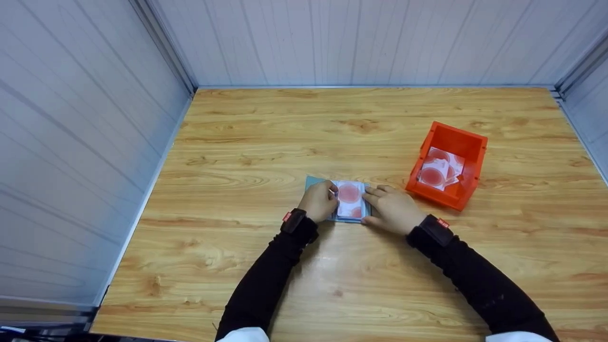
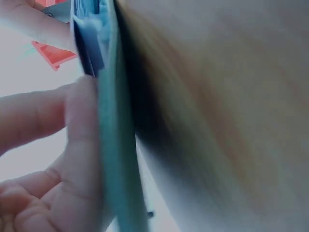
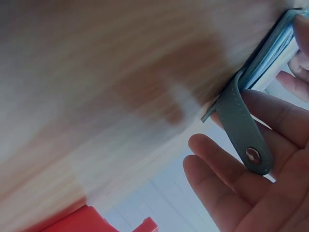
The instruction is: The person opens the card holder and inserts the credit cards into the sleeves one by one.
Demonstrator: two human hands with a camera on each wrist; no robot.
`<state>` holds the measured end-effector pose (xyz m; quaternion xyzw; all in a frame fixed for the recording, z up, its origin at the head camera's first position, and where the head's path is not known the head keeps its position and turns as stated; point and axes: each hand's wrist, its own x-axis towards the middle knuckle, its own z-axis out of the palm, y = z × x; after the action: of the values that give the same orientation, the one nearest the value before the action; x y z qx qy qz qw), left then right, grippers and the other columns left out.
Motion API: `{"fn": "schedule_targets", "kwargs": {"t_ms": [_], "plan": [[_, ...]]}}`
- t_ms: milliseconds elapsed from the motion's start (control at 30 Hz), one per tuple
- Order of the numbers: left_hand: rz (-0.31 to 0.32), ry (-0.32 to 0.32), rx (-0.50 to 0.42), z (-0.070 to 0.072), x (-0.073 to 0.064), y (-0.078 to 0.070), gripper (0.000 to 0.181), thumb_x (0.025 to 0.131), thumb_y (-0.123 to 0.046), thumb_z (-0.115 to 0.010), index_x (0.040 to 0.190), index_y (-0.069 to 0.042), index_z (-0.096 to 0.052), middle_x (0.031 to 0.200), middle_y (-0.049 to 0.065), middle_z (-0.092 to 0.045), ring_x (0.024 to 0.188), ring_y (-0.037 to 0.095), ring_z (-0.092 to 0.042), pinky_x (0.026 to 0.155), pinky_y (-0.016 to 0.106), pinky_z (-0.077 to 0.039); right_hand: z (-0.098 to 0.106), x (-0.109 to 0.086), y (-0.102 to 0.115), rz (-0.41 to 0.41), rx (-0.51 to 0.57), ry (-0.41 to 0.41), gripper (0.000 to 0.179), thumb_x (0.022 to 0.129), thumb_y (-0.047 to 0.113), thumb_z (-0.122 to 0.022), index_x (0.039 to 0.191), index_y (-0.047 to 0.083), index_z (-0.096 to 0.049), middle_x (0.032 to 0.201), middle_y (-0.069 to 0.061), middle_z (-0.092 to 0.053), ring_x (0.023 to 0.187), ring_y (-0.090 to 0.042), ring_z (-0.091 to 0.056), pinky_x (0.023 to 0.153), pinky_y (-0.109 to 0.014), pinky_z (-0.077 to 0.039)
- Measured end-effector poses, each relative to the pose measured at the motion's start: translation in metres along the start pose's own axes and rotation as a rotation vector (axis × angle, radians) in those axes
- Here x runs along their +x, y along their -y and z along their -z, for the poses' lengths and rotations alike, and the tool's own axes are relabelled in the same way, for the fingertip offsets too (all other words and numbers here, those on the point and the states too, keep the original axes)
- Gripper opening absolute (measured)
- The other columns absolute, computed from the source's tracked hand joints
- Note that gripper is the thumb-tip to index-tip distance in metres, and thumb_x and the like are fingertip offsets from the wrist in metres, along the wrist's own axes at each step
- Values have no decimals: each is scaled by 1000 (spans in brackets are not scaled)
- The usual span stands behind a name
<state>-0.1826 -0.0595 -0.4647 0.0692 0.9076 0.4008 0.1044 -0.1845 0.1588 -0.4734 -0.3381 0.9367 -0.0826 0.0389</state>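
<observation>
A green card holder (image 1: 312, 181) lies spread on the wooden table with clear sleeves. A white card with red circles (image 1: 349, 193) shows on top of its pages. My left hand (image 1: 319, 200) is at the holder's left side, thumb and forefinger pinching at a sleeve edge; whether a card is also between them is hidden. My right hand (image 1: 395, 209) rests on the holder's right edge with fingers fairly straight. In the right wrist view, the holder's strap (image 3: 240, 123) with a metal snap (image 3: 252, 155) hangs across those fingers.
An orange-red bin (image 1: 468, 183) stands right of the holder, beyond my right hand, with several loose red-and-white cards (image 1: 433, 176) inside. White panel walls (image 1: 304, 45) border the table at the back and sides.
</observation>
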Motion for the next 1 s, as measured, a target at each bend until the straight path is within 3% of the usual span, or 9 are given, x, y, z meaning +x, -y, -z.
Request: {"fn": "schedule_targets", "kwargs": {"t_ms": [167, 267, 400, 533, 633, 867, 1000], "plan": [[-80, -49, 86, 1, -8, -4, 29, 92, -11, -62, 117, 3, -63, 104, 14, -67, 90, 21, -63, 81, 32, -52, 0, -1, -2, 13, -1, -15, 66, 84, 44, -73, 132, 0, -60, 140, -20, -56, 126, -43, -52, 108, -55, -40], [-112, -57, 189, 1, -13, -5, 39, 92, -20, -66, 124, 0, -61, 121, 18, -61, 110, 30, -59, 94, 40, -50, -1, -2, -4, 15, 2, -19, 66, 84, 45, -72, 132, 1, -60, 140, -20, -55, 127, -44, -52, 110, -56, -38], [-109, -19, 363, -1, -18, -4, 54, 88, -32, -72, 133, -5, -57, 137, 19, -53, 127, 36, -50, 106, 45, -44, 1, -3, -5, 30, 9, -45, 64, 84, 45, -72, 132, 4, -61, 139, -22, -55, 128, -42, -52, 110, -55, -37], [-100, 34, 463, -5, -20, -1, 63, 83, -37, -75, 139, -15, -55, 145, 21, -48, 132, 40, -46, 107, 51, -42, 8, -5, -7, 48, 17, -101, 64, 85, 45, -72, 135, 8, -59, 140, -22, -54, 126, -41, -54, 108, -55, -40], [-101, 39, 494, -7, -20, 0, 65, 82, -38, -76, 141, -22, -54, 145, 22, -48, 131, 42, -47, 104, 54, -45, 17, -7, -8, 52, 20, -153, 66, 85, 47, -71, 139, 13, -55, 144, -22, -51, 125, -43, -54, 105, -56, -43], [-105, 31, 516, -9, -19, 2, 64, 81, -39, -76, 140, -24, -56, 144, 22, -50, 130, 43, -48, 101, 55, -47, 45, -11, -17, 40, -3, -270, 72, 84, 46, -73, 144, 15, -48, 149, -23, -43, 126, -45, -51, 97, -61, -47], [-100, 40, 511, -8, -19, 2, 64, 82, -39, -75, 141, -24, -55, 146, 22, -48, 131, 44, -47, 102, 55, -46, 63, -15, -26, -31, 4, -293, 73, 85, 44, -73, 145, 14, -46, 150, -25, -41, 130, -46, -45, 102, -64, -41]]}}
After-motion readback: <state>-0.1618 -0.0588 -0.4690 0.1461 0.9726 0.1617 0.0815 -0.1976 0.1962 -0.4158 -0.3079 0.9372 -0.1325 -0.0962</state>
